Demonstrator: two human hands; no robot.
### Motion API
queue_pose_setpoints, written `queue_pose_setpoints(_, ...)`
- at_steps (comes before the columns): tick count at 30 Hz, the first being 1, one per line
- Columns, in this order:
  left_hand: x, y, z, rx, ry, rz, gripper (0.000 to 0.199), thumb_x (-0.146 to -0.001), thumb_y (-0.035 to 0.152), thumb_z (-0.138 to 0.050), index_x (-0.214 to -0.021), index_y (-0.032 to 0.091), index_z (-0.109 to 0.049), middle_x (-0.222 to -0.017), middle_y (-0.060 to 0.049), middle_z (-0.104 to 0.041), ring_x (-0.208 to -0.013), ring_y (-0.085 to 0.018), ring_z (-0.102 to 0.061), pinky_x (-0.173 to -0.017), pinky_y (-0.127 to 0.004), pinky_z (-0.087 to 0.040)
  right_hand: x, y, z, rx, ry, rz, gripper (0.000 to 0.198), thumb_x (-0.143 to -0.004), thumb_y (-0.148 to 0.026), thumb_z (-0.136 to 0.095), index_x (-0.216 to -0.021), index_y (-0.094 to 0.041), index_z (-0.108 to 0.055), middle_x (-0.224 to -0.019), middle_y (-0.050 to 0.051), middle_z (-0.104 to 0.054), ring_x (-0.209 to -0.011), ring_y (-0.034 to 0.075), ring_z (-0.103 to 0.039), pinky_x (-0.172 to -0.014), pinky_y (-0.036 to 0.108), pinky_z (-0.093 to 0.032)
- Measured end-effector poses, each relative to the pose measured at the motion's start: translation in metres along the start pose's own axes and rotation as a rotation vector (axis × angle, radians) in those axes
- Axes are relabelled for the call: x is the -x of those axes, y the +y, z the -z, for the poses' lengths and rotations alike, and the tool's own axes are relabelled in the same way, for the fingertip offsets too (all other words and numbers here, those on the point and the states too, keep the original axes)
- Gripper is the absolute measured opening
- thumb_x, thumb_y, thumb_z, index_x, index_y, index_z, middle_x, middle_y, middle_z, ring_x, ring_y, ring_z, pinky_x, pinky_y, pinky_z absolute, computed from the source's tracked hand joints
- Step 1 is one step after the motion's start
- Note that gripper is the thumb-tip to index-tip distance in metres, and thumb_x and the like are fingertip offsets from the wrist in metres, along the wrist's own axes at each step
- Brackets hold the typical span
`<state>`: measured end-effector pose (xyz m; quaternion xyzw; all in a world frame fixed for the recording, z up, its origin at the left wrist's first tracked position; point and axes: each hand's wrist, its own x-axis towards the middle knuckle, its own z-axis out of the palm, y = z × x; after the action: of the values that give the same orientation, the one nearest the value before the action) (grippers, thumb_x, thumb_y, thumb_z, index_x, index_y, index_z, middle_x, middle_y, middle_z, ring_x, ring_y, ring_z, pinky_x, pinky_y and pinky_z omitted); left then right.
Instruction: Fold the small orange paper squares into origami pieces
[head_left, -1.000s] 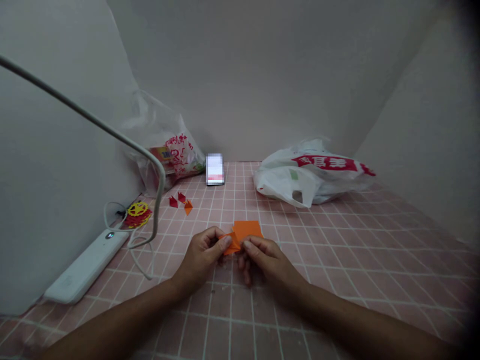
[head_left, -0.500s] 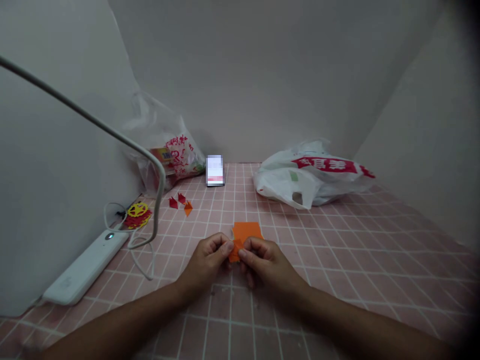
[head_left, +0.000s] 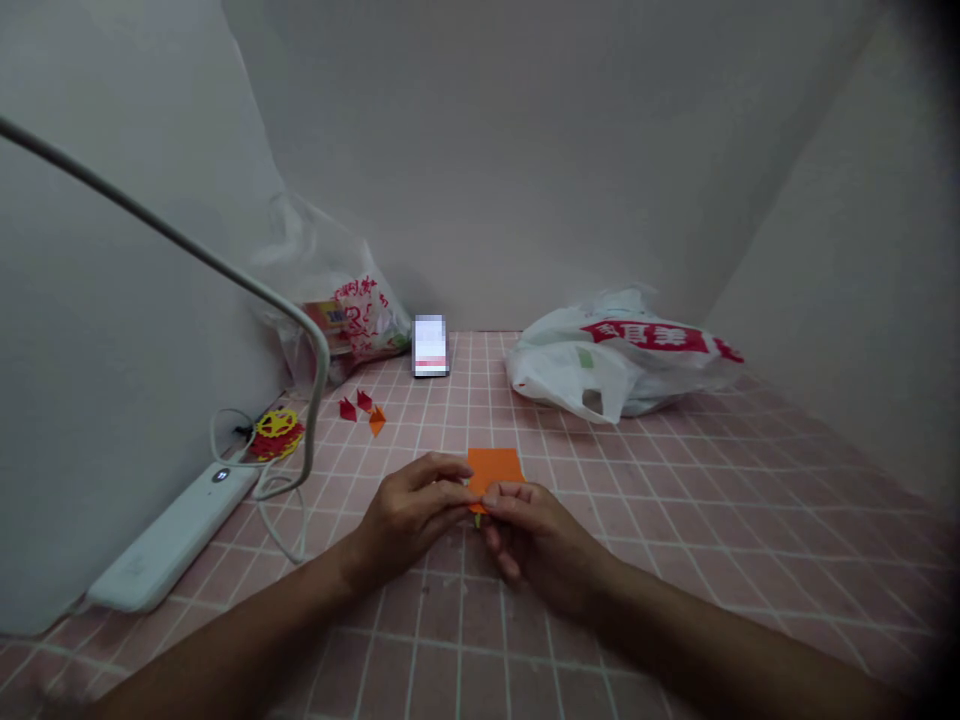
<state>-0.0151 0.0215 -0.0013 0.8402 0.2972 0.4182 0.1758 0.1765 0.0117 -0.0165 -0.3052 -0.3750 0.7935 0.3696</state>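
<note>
A small folded piece of orange paper [head_left: 475,508] is caught between the fingertips of both hands, mostly covered by them. A yellowish-green bit shows at its lower end. My left hand [head_left: 409,515] closes on its left side, fingers stretched over it and pressed together. From the right, my right hand [head_left: 536,530] pinches it between thumb and index finger, the lower fingers curled loosely. Just behind the fingertips is an orange square sheet [head_left: 493,464]; the hands hide its near edge. Farther left on the table lie two small folded red papers [head_left: 348,409] and a folded orange one [head_left: 377,421].
A white power bank [head_left: 172,540] with a cable lies at left, beside red and yellow cut-out shapes [head_left: 277,432]. A grey cable [head_left: 172,225] arches across the left side. Farther back are a clear plastic bag [head_left: 315,300], a lit phone [head_left: 430,346] and a white plastic bag [head_left: 622,355].
My left hand has turned so its fingers reach over the small orange paper, and the thumb is now hidden. Less of that paper shows. My right hand keeps its pinch.
</note>
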Motion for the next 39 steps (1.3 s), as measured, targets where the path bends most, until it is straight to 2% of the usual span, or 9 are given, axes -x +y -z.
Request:
queue_pose_setpoints(4,-0.003,0.01,-0.001,0.072,0.019,0.205,0.009,-0.089,0.018,-0.064,-0.085,0.018,-0.072,-0.078,-0.006,-0.071,-0.075,-0.018,-0.067,-0.07,-0.029,-0.052,0.001,-0.001,-0.001,0.193,0.123,0.131,0.036,-0.086,-0.054,-0.061,-0.081,-0.019,-0.055,-0.062,-0.004,-0.058,-0.039,0.008,-0.047,-0.037,0.02,-0.031)
queue_pose_setpoints(9,-0.002,0.011,-0.006,0.188,0.013,0.401,0.009,-0.087,0.02,-0.067,-0.081,0.017,-0.072,-0.075,-0.005,-0.072,-0.069,-0.018,-0.067,-0.065,-0.027,-0.05,0.003,-0.003,0.001,0.571,0.141,0.368,0.017,-0.084,-0.035,-0.069,-0.082,-0.021,-0.06,-0.068,-0.002,-0.055,-0.056,0.012,-0.049,-0.051,0.024,-0.039)
queue_pose_setpoints(16,0.001,0.012,-0.005,0.184,0.104,0.166,0.007,-0.088,0.013,-0.066,-0.087,0.019,-0.07,-0.085,-0.006,-0.071,-0.083,-0.018,-0.068,-0.076,-0.029,-0.054,0.01,-0.003,0.004,1.079,0.139,0.895,0.012,-0.095,-0.018,-0.054,-0.088,-0.022,-0.063,-0.08,0.005,-0.063,-0.074,0.019,-0.059,-0.066,0.032,-0.047)
queue_pose_setpoints(24,0.005,0.019,0.004,-0.107,0.115,-0.099,0.013,-0.088,0.008,-0.063,-0.085,0.021,-0.064,-0.091,-0.006,-0.069,-0.08,-0.015,-0.068,-0.071,-0.025,-0.055,0.017,0.003,0.012,1.344,0.091,1.092,0.024,-0.096,-0.009,-0.047,-0.1,-0.022,-0.067,-0.083,0.009,-0.068,-0.075,0.021,-0.063,-0.065,0.033,-0.052)
queue_pose_setpoints(28,0.004,0.019,0.004,-0.125,0.162,-0.111,0.016,-0.085,0.007,-0.062,-0.089,0.022,-0.063,-0.09,-0.004,-0.066,-0.081,-0.016,-0.065,-0.072,-0.027,-0.054,0.018,0.001,0.015,1.424,0.122,1.136,0.021,-0.096,-0.015,-0.049,-0.098,-0.022,-0.069,-0.079,0.008,-0.068,-0.071,0.02,-0.061,-0.063,0.033,-0.05)
queue_pose_setpoints(30,0.002,0.019,0.003,0.02,0.18,-0.04,0.016,-0.083,0.007,-0.06,-0.09,0.021,-0.059,-0.086,-0.003,-0.064,-0.078,-0.016,-0.064,-0.071,-0.027,-0.053,0.017,-0.004,0.014,1.442,0.136,1.256,0.019,-0.096,-0.014,-0.05,-0.097,-0.02,-0.068,-0.078,0.007,-0.067,-0.069,0.018,-0.06,-0.062,0.032,-0.048)
queue_pose_setpoints(34,-0.001,0.021,0.002,0.462,0.077,0.51,0.013,-0.092,0.023,-0.048,-0.088,0.017,-0.057,-0.077,-0.002,-0.061,-0.065,-0.014,-0.062,-0.063,-0.026,-0.052,0.017,-0.018,0.008,1.598,0.057,1.552,0.014,-0.092,-0.005,-0.053,-0.094,-0.014,-0.064,-0.077,0.007,-0.066,-0.069,0.017,-0.059,-0.06,0.031,-0.047)
queue_pose_setpoints(36,-0.003,0.021,0.0,0.587,-0.045,0.678,0.031,-0.095,0.035,-0.041,-0.079,0.015,-0.059,-0.064,-0.001,-0.059,-0.056,-0.014,-0.06,-0.056,-0.026,-0.05,0.016,-0.021,0.006,1.683,0.02,1.58,0.013,-0.092,-0.005,-0.053,-0.092,-0.013,-0.064,-0.079,0.009,-0.067,-0.071,0.018,-0.059,-0.059,0.031,-0.048)
queue_pose_setpoints(39,-0.005,0.02,-0.002,0.688,-0.113,0.805,0.034,-0.088,0.042,-0.054,-0.068,0.016,-0.054,-0.057,0.001,-0.056,-0.049,-0.012,-0.057,-0.052,-0.024,-0.047,0.014,-0.022,0.007,1.75,-0.032,1.584,0.014,-0.092,-0.005,-0.054,-0.087,-0.013,-0.065,-0.08,0.01,-0.067,-0.072,0.019,-0.059,-0.06,0.032,-0.049)
